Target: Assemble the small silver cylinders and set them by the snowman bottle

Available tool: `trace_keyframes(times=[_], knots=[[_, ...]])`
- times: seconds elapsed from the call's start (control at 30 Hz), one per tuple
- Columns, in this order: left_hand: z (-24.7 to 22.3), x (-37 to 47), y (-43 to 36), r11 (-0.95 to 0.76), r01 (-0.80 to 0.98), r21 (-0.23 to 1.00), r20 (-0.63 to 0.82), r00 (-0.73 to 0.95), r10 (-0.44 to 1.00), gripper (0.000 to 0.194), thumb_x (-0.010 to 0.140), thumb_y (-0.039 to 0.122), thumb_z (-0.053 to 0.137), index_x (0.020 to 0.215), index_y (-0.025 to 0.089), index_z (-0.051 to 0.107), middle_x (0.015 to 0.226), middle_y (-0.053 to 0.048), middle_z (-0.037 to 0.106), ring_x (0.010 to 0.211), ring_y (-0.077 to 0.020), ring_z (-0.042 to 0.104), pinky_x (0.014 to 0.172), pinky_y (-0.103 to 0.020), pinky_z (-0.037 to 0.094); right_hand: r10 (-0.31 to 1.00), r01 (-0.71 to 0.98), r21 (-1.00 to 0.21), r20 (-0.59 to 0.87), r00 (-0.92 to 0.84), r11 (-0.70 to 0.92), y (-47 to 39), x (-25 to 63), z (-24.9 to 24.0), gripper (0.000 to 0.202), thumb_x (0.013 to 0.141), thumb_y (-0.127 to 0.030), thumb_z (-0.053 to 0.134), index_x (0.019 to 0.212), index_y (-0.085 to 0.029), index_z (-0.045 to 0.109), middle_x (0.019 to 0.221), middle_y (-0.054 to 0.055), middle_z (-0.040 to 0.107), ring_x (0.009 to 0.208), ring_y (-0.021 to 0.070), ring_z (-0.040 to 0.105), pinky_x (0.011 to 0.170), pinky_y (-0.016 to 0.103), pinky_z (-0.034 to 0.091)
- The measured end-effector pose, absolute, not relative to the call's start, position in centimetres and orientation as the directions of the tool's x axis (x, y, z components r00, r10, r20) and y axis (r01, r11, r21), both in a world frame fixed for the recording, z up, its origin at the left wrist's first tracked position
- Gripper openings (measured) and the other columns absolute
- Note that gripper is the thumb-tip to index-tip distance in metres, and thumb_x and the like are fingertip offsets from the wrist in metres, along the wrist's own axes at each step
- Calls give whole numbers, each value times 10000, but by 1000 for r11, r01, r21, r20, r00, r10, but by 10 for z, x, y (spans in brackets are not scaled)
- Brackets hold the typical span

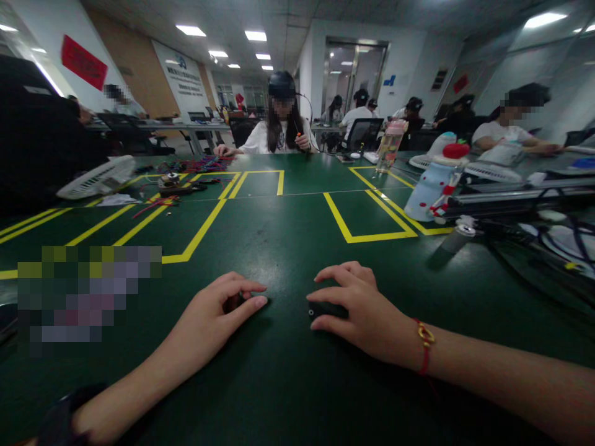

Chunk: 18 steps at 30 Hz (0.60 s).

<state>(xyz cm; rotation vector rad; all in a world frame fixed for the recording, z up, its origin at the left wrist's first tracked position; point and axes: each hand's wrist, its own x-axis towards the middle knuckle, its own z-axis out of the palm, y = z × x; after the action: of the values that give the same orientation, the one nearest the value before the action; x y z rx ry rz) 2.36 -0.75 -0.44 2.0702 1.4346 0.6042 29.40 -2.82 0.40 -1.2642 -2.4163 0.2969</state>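
Note:
My right hand [357, 306] rests low over the green table, its thumb and fingers on either side of a small black object [328, 310]. That object has a blocky end with a small light ring on it. Across a short gap, my left hand [227, 303] lies with its thumb and fingers brought close together. Something dark shows between them and just past the thumb tip, too shaded to name. A red cord bracelet [424, 341] circles my right wrist.
Yellow tape [381, 238] marks the green table [283, 396]. At right stand a can [458, 234], a blue bottle [423, 189], a clear bottle [390, 148] and cables. Loose wires [195, 164] and a white fan [100, 178] lie at left. A person [279, 124] sits opposite.

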Motion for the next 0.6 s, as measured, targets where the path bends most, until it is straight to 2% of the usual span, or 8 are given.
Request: trace_keyframes(times=[0.1, 0.2, 0.27, 0.33, 0.4, 0.47, 0.53, 0.6], knots=[[-6, 23, -8, -276, 692, 667, 59, 321, 945, 311, 867, 499, 564, 1035, 263, 675, 920, -6, 586, 697, -152, 557, 608, -282, 423, 836, 754, -361, 259, -484, 549, -20, 297, 10, 225, 852, -460, 554, 895, -317, 722, 1111, 11, 608, 1060, 203, 475, 912, 404, 316], [-5, 25, -8, -266, 682, 682, 58, 312, 948, 309, 868, 501, 561, 1020, 258, 676, 915, -2, 583, 706, -152, 560, 616, -285, 424, 861, 852, -280, 397, -317, 442, -2, 346, 28, 262, 858, -447, 533, 913, -265, 712, 1073, 29, 625, 1021, 190, 509, 906, 380, 329], [-4, 26, -8, -261, 680, 686, 56, 308, 950, 307, 867, 502, 561, 1011, 257, 678, 909, -1, 584, 703, -152, 560, 613, -286, 423, 841, 945, -178, 521, -146, 274, 9, 394, 40, 295, 844, -454, 524, 890, -229, 709, 1052, 44, 639, 1023, 204, 524, 904, 380, 337], [-4, 27, -8, -259, 680, 686, 54, 308, 950, 306, 868, 502, 560, 1009, 258, 678, 910, -1, 585, 701, -152, 559, 611, -286, 422, 811, 996, -93, 583, 43, 15, 16, 443, 47, 342, 829, -478, 499, 888, -214, 707, 1062, 66, 646, 1050, 241, 527, 865, 398, 352], [-4, 27, -7, -257, 682, 685, 47, 310, 950, 306, 869, 504, 557, 1010, 261, 678, 910, 0, 587, 697, -152, 557, 607, -287, 421, 796, 968, -42, 561, 229, -248, 19, 483, 47, 401, 818, -520, 462, 944, -229, 707, 1134, 84, 632, 1071, 292, 518, 801, 428, 359], [-4, 26, -7, -254, 686, 682, 42, 309, 950, 304, 872, 505, 552, 1016, 267, 676, 914, 1, 588, 705, -154, 557, 611, -288, 423, 800, 911, -12, 473, 368, -412, 18, 511, 42, 460, 799, -575, 437, 1016, -264, 697, 1221, 82, 601, 1075, 334, 508, 758, 455, 350], [-4, 26, -7, -251, 690, 679, 40, 306, 951, 302, 872, 506, 552, 1020, 272, 674, 922, 3, 588, 713, -155, 559, 614, -289, 425, 812, 884, -11, 390, 435, -468, 18, 526, 35, 503, 775, -626, 425, 1050, -293, 685, 1244, 64, 593, 1056, 345, 515, 745, 464, 347], [-4, 25, -8, -245, 693, 678, 35, 302, 953, 303, 871, 509, 552, 1022, 275, 671, 936, 3, 589, 715, -155, 560, 613, -291, 426, 822, 890, -17, 377, 427, -455, 18, 531, 30, 518, 758, -651, 416, 1028, -304, 690, 1218, 52, 608, 1023, 337, 531, 733, 454, 355]])
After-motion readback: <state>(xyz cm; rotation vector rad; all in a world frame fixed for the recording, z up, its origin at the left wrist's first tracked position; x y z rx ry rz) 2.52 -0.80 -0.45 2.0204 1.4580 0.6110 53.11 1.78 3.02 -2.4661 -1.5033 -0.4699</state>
